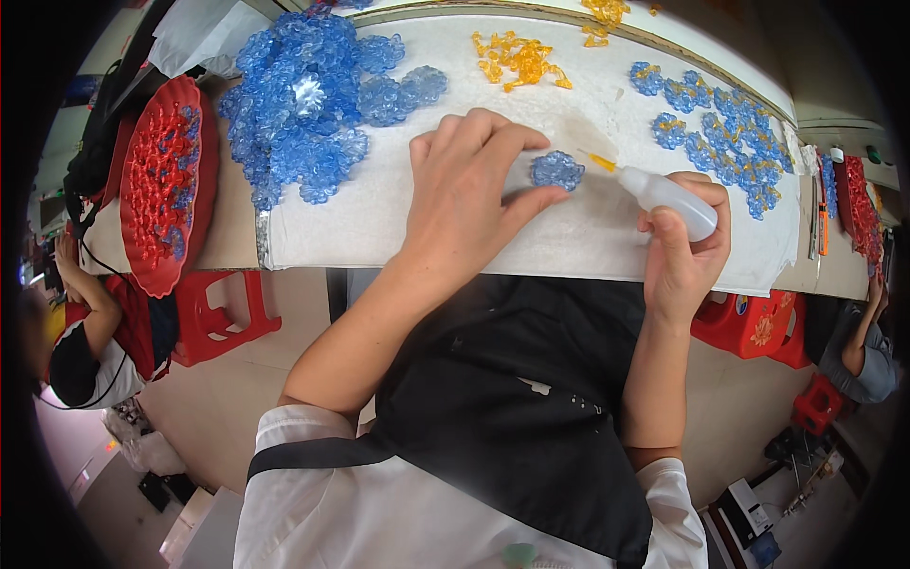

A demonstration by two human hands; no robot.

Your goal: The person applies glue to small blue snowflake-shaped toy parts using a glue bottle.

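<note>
My left hand (469,185) is over the white-covered table, its thumb and index finger spread on either side of a translucent blue flower-shaped piece (557,171). The thumb tip lies close against the piece's near edge; a small gap shows at the index fingertip. In my right hand (687,248) a whitish squeeze bottle (675,204) is gripped, tilted with its thin yellow nozzle (601,161) pointing left toward the blue piece. The nozzle tip is a little off to the right of the piece, apart from it.
A large heap of blue pieces (294,104) lies at the left. Small amber pieces (521,62) lie behind my hands. Blue pieces with amber centres (730,133) spread at the right. A red tray (194,228) stands far left; red stools (223,318) and other people flank the table.
</note>
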